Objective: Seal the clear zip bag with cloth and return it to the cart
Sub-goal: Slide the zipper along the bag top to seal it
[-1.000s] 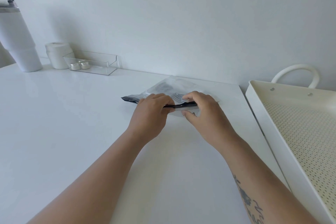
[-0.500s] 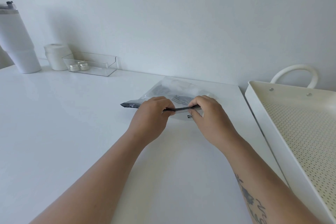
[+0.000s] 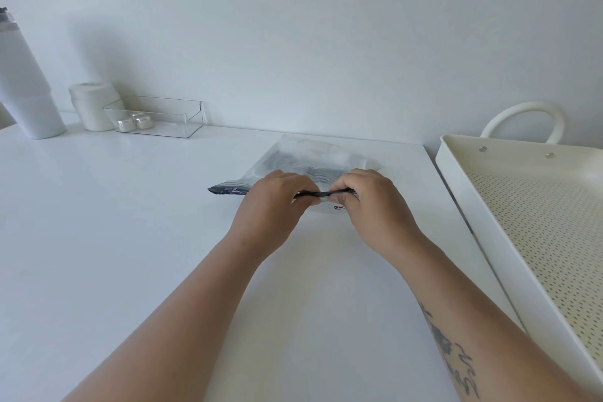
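So both hands are pinched on the dark zip strip of the bag, side by side and nearly touching. The left hand has its thumb and fingertips clamped on the strip from the 9 o'clock side, and the right hand grips it from the 3 o'clock side, with only a short bit of strip showing between them. Neither hand is loose; both are squeezing the closure.

The thing that matters here: the strip runs pretty much 9-to-3 across the view, and the hands sit about mid-length on it. A free end of the strip sticks out past the left hand toward 9 o'clock, looking flat already, though I can't tell if it's actually pressed shut. The right end is hidden under the right hand.

The clear zip bag lies flat on the white table, its body stretching away from the hands toward 12 o'clock, with the greyish cloth folded inside. My guess is the sealing gets finished by sliding the pinch along that 9-to-3 line.

The cart, with its perforated cream tray and loop handle, sits off at 3 o'clock, just beside the table edge. So the right hand is the nearer one for the hand-off, a short sideways carry.
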